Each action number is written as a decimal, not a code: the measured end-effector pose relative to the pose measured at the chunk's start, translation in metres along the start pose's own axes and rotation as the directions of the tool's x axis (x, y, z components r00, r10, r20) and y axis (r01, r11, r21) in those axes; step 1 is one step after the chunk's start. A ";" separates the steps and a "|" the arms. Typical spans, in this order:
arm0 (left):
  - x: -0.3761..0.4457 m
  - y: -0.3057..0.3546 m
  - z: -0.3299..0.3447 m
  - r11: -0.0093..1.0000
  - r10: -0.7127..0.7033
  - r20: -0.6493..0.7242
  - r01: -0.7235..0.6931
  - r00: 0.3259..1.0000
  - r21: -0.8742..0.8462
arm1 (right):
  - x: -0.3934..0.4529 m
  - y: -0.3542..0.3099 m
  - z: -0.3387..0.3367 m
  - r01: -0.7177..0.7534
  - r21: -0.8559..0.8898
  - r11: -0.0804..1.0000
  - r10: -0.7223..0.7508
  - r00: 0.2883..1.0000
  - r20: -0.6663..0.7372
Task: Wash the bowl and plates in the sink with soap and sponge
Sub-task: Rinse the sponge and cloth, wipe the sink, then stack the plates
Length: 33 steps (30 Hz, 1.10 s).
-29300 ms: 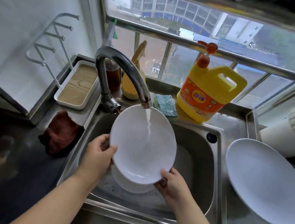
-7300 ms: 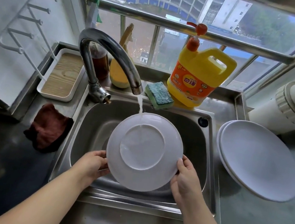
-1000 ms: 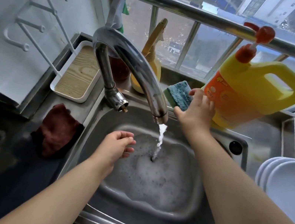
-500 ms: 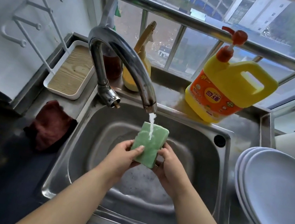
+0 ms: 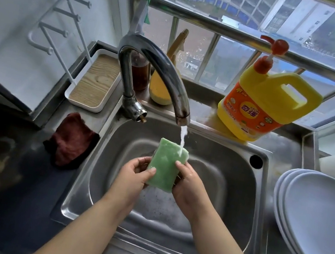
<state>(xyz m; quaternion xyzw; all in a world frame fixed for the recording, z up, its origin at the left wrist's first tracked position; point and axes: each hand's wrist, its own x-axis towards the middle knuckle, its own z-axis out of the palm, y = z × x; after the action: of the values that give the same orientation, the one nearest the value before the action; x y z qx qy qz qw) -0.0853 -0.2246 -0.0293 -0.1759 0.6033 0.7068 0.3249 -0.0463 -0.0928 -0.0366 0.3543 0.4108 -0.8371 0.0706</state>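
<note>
— Rinsing the sponge (image 5: 166,165), are you? Your left hand (image 5: 132,174) grips its near-left edge and your right hand (image 5: 188,183) pinches the right side, with the water from the tap (image 5: 160,70) landing on its top corner.

— So how far along do you reckon I am?

— Nearly done, I judge. The plates (image 5: 321,221) lie stacked on the tabletop to the right of the sink (image 5: 234,158), overlapping and white, with no visible suds on them. I cannot pick out the bowl: it may sit under that stack, or out of sight.

— And what is left in the sink?

— No dishes. The basin holds only a shallow pool of foamy water beneath your hands. You would still want that foam flushed away, the sponge squeezed out and put back, and the tap turned off.

— Anything else holding something?

— The yellow soap jug (image 5: 270,104) stands on the ledge behind the sink, pump upright; how full it is I cannot tell. A white tray (image 5: 94,83) with a wood-grain floor sits at the left.
</note>
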 end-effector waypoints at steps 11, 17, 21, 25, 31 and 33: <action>0.000 0.002 -0.009 0.982 -0.145 0.090 0.154 0.985 -0.111 | -0.002 -0.003 0.009 0.038 -0.034 0.999 -0.039 0.999 -0.010; -0.003 0.001 0.006 0.961 -0.271 0.201 0.277 0.941 -0.003 | -0.005 0.000 0.004 0.036 -0.033 0.999 -0.035 0.999 0.024; 0.001 -0.002 0.009 0.965 -0.257 0.227 0.236 0.939 0.116 | -0.001 -0.007 0.011 0.090 -0.404 0.910 -0.168 0.972 -0.162; 0.001 0.000 0.016 0.978 -0.181 0.350 0.132 0.919 0.161 | 0.004 -0.011 0.015 0.074 -0.595 0.800 -0.215 0.962 -0.170; 0.011 0.016 0.015 0.945 -0.274 0.375 0.320 0.885 -0.064 | -0.004 -0.017 0.006 0.222 -0.771 0.596 -0.322 0.946 0.023; 0.013 0.016 0.016 0.929 -0.278 0.412 0.351 0.868 -0.113 | -0.006 -0.016 0.007 0.233 -0.785 0.574 -0.311 0.949 0.055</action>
<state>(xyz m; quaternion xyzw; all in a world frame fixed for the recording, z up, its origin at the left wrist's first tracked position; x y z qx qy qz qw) -0.1032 -0.2063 -0.0226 -0.1577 0.4219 0.7173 0.5316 -0.0519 -0.0886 -0.0197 0.2574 0.7860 -0.5578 0.0697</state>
